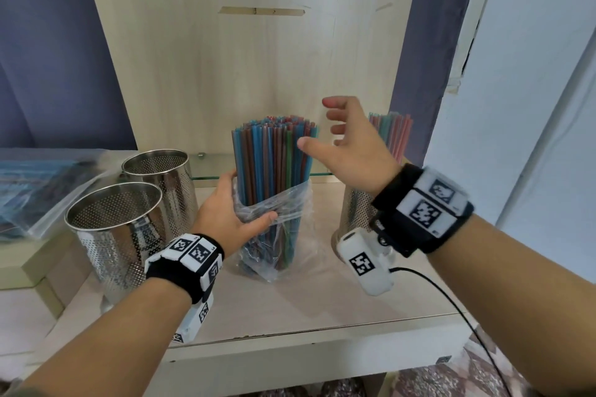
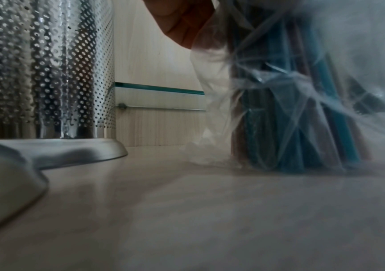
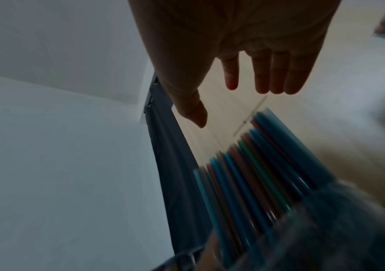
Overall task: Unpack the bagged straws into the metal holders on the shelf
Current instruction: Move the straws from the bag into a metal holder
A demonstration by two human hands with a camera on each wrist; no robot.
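A bundle of coloured straws (image 1: 274,155) stands upright at the middle of the shelf (image 1: 290,309). Its clear plastic bag (image 1: 290,255) is pushed down to about half height. My left hand (image 1: 248,200) grips the bag and the bundle inside it, thumb in front and fingers behind; the left wrist view shows the crumpled bag (image 2: 291,119) close up. My right hand (image 1: 322,126) hovers by the bundle's upper right with fingers spread, holding nothing. Two empty perforated metal holders (image 1: 158,171) (image 1: 113,222) stand to the left. A third holder (image 1: 358,213), with straws (image 1: 392,132) in it, stands behind my right wrist.
More bagged straws (image 1: 38,190) lie on a lower surface at far left. A glass ledge (image 1: 206,167) runs along the back panel. A black cable (image 1: 451,300) trails from my right wrist over the shelf's front edge. A white wall stands close on the right.
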